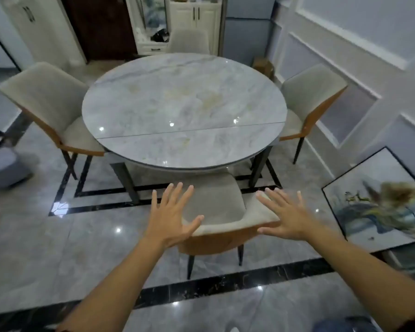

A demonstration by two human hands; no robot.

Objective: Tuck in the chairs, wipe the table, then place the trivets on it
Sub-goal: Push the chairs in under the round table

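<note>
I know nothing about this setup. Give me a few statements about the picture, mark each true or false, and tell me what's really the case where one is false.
1. The left hand and right hand are spread open at the backrest of the near chair. True.
2. The table is square. False: it is round.
3. Three more chairs stand around it: a left chair, a right chair and a far chair. True.
4. The framed painting hangs on the wall. False: it stands on the floor at the right.
5. The left hand holds a cloth. False: it holds nothing.
</note>
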